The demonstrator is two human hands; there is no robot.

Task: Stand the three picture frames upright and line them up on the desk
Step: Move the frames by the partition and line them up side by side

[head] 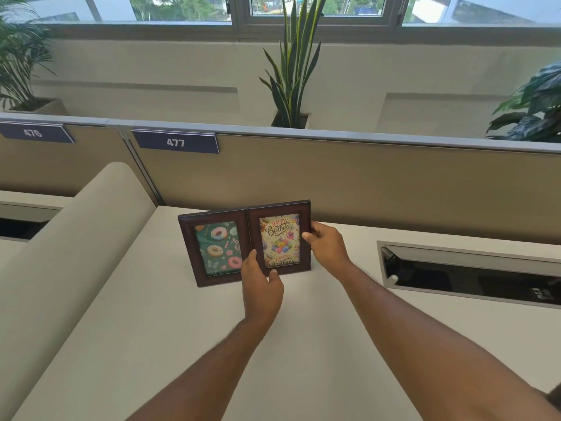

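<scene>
Both forearms reaching in: we're pinching the birthday frame (280, 238), left hand (261, 287) at its bottom-left corner, right hand (326, 243) on its right edge. Two frames upright, touching, near the desk's (151, 329) far edge; doughnut frame (217, 247) leftmost.

Open-plan office, cubicle desk.
Beige partition (364, 177) w/ numbered tags 476 (33, 133) & 477 (176, 142) at 11–12 o'clock; cable tray (467, 268) in desk (151, 329) at 3; potted plants (293, 65) by windows (182, 7).

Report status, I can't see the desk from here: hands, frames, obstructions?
Both hands on birthday frame: left hand bottom edge, right hand right edge. Donut frame upright alongside, touching. Third frame unseen.
</scene>
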